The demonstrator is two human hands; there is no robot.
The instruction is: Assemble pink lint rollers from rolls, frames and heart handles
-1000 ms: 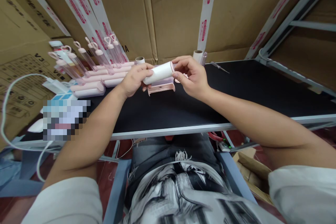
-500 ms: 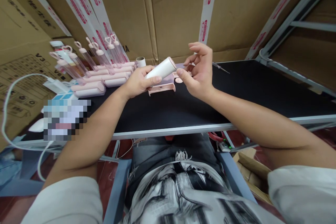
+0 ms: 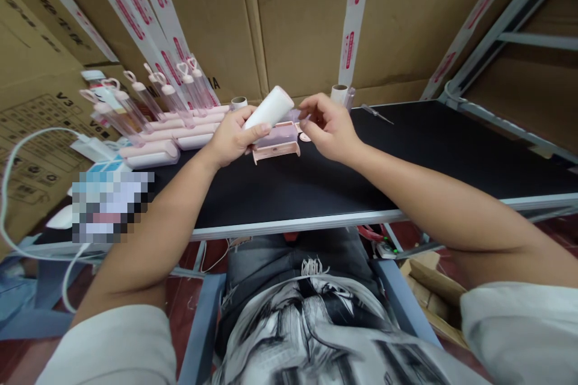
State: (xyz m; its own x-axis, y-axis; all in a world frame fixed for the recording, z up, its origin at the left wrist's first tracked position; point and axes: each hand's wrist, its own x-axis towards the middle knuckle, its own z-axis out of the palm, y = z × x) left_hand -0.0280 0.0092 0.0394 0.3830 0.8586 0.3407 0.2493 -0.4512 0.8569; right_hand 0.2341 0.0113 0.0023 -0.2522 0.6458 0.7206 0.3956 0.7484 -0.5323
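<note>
My left hand (image 3: 230, 137) is closed around a white paper roll (image 3: 272, 106), tilted with its far end up to the right. My right hand (image 3: 332, 127) hovers just right of the roll, apart from it, fingers curled and thumb separate, with nothing visible between them. Below the roll lies a pale pink plastic shell (image 3: 277, 152) with a translucent lilac part (image 3: 280, 135) behind it. Close under my right fingertips is a small round pink piece (image 3: 305, 137), partly hidden.
Several pink holders (image 3: 156, 154) with clear, heart-topped tubes stand on the left. White rolls stand behind my left hand (image 3: 239, 103) and right hand (image 3: 339, 94). A screwdriver (image 3: 378, 114) lies right on the black tabletop (image 3: 442, 156). Cardboard (image 3: 298, 24) walls the back.
My right hand has moved off the roll's end and slightly down, its fingers curling more. The roll in my left hand has shifted slightly left and up.
</note>
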